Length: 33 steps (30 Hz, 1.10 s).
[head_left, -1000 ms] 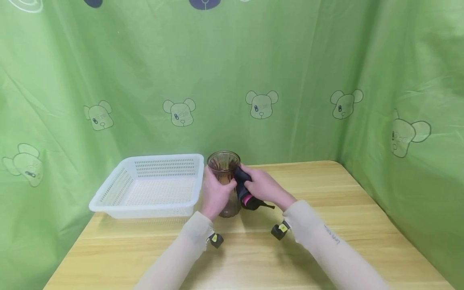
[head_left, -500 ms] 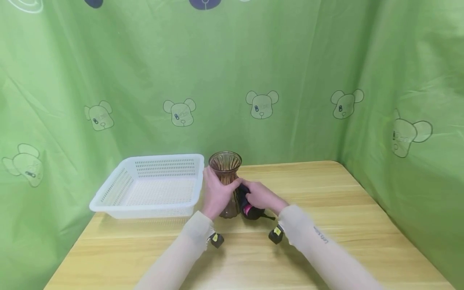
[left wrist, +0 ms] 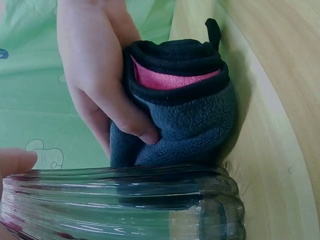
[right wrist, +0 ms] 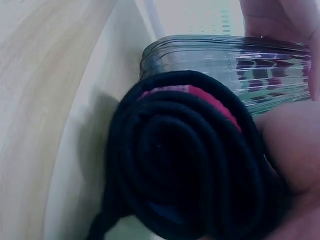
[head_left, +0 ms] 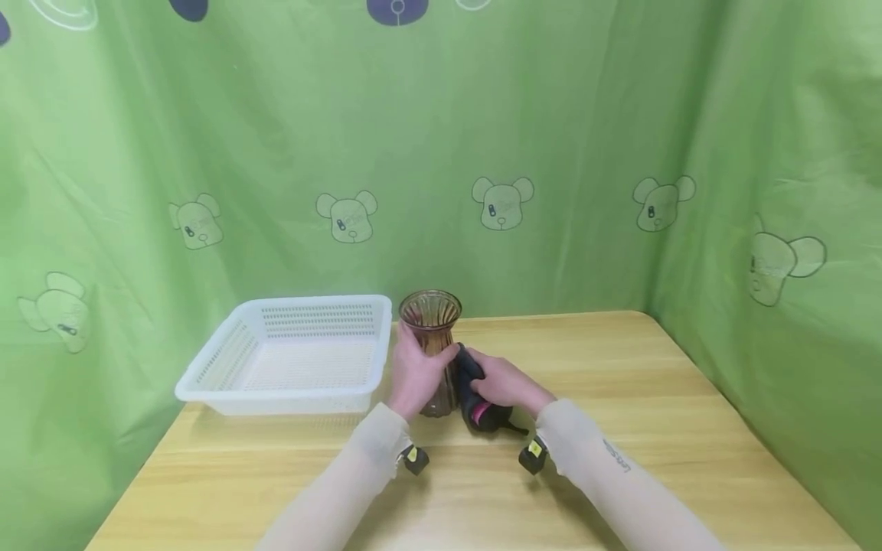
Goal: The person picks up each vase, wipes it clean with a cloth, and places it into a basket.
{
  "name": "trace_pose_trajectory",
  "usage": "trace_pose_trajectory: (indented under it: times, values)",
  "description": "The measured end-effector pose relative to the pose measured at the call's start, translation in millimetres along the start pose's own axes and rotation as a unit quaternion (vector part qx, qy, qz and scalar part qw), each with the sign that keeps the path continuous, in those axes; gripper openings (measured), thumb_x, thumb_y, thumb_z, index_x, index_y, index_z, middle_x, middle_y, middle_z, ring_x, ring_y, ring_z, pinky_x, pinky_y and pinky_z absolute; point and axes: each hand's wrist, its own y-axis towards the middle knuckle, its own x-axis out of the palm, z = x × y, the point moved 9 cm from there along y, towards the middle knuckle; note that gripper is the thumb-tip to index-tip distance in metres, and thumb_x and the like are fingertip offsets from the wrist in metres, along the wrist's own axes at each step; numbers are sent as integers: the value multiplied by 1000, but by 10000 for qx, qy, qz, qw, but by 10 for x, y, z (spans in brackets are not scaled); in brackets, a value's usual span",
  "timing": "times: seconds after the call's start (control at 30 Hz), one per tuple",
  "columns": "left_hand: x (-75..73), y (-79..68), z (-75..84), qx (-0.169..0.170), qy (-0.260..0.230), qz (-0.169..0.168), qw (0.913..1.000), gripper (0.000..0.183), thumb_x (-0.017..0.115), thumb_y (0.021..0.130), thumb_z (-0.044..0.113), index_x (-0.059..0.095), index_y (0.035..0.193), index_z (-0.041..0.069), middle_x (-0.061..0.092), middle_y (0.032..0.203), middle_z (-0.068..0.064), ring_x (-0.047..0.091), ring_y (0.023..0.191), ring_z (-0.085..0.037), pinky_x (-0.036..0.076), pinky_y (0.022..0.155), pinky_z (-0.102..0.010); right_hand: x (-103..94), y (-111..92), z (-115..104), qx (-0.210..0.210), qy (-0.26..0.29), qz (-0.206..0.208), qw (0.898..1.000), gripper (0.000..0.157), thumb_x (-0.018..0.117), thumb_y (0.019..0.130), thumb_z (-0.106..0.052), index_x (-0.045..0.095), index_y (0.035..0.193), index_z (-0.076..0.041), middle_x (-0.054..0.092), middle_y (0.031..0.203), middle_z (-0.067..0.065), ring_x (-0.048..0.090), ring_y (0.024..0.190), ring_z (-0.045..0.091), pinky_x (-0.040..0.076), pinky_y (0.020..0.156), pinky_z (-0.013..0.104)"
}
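Note:
An amber-tinted ribbed glass vase point(head_left: 442, 398) with a flared rim stands upright on the table. My left hand point(head_left: 416, 375) grips it round the side, thumb across the front. Just right of the vase, my right hand point(head_left: 507, 383) holds a rolled dark cloth point(head_left: 472, 394) with black edging and a pink inner face. Up close in the left wrist view, the rolled cloth point(left wrist: 192, 117) looks fluffy, with a small black loop at its edge. From the right wrist, the cloth's coiled end point(right wrist: 172, 150) hides part of the vase point(right wrist: 200, 55).
A white perforated plastic basket point(head_left: 282, 394) sits to the left, close beside my left hand. Wooden tabletop point(head_left: 620, 398) stretches to the right and front. A green curtain point(head_left: 427, 138) with bear faces hangs behind and on both sides.
My right hand and the rolled cloth have come down along the vase and tilted slightly away from it. The left hand stays on the vase, which has shifted slightly right in view.

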Motion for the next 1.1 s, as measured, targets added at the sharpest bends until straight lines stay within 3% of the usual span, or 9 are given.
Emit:
trace_pose_trajectory:
  times: [0.1, 0.2, 0.3, 0.4, 0.57, 0.77, 0.93, 1.1]
  values:
    - [-2, 1, -23, -32, 12, -20, 10000, 83, 85, 77, 34, 37, 143, 16, 61, 134, -8, 59, 125, -26, 46, 111, -45, -49, 1, 18, 159, -284, 148, 9994, 68, 63, 94, -16, 37, 156, -14, 68, 112, 24, 65, 73, 21, 57, 61, 34]
    - [-31, 5, -30, -21, -10, -6, 10000, 84, 85, 77, 35, 38, 144, 16, 62, 134, -9, 60, 125, -25, 46, 111, -45, -133, -6, -30, 202, -683, 297, 9970, 68, 64, 95, -23, 36, 156, -8, 62, 132, 26, 67, 96, 28, 59, 82, 43]
    - [-94, -3, -1, 37, 22, 56, 10000, 84, 86, 76, 38, 40, 142, 17, 63, 132, -8, 61, 123, -25, 48, 109, -45, -228, -9, -124, 160, -874, 434, 9951, 67, 63, 96, -26, 37, 155, -6, 55, 143, 25, 60, 121, 37, 50, 104, 53]
    - [-189, -3, 99, 237, 61, 167, 9996, 83, 86, 74, 42, 42, 140, 19, 65, 129, -6, 62, 121, -24, 49, 107, -45, -341, -4, -222, 70, -898, 648, 9938, 65, 63, 97, -26, 39, 154, -5, 51, 148, 23, 52, 132, 42, 43, 111, 57]
    - [-407, 43, 349, 612, 146, 438, 9971, 84, 88, 72, 45, 44, 139, 20, 66, 128, -5, 64, 117, -24, 53, 102, -45, -539, 30, -334, -11, -904, 1113, 9897, 59, 60, 97, -25, 44, 150, -5, 54, 146, 21, 59, 123, 39, 49, 105, 55]
    - [-712, 130, 591, 743, 147, 576, 9955, 88, 88, 72, 46, 43, 142, 20, 66, 129, -7, 66, 113, -25, 55, 98, -45, -658, 132, -512, -313, -627, 1324, 9887, 48, 58, 95, -20, 57, 140, -6, 65, 132, 20, 64, 117, 37, 55, 97, 53]
    - [-1009, 196, 801, 871, 111, 580, 9945, 88, 86, 73, 50, 41, 144, 21, 66, 128, -7, 68, 109, -25, 57, 95, -46, -612, 303, -714, -619, -341, 1145, 9909, 47, 58, 95, -15, 56, 141, -6, 70, 122, 17, 67, 111, 32, 57, 94, 47]
    - [-1288, 257, 925, 934, 460, 635, 9925, 93, 86, 72, 54, 38, 146, 22, 65, 130, -8, 67, 110, -26, 57, 94, -47, -447, 495, -932, -742, -105, 815, 9939, 54, 59, 95, -15, 49, 148, -9, 72, 109, 12, 68, 84, 19, 60, 74, 34]
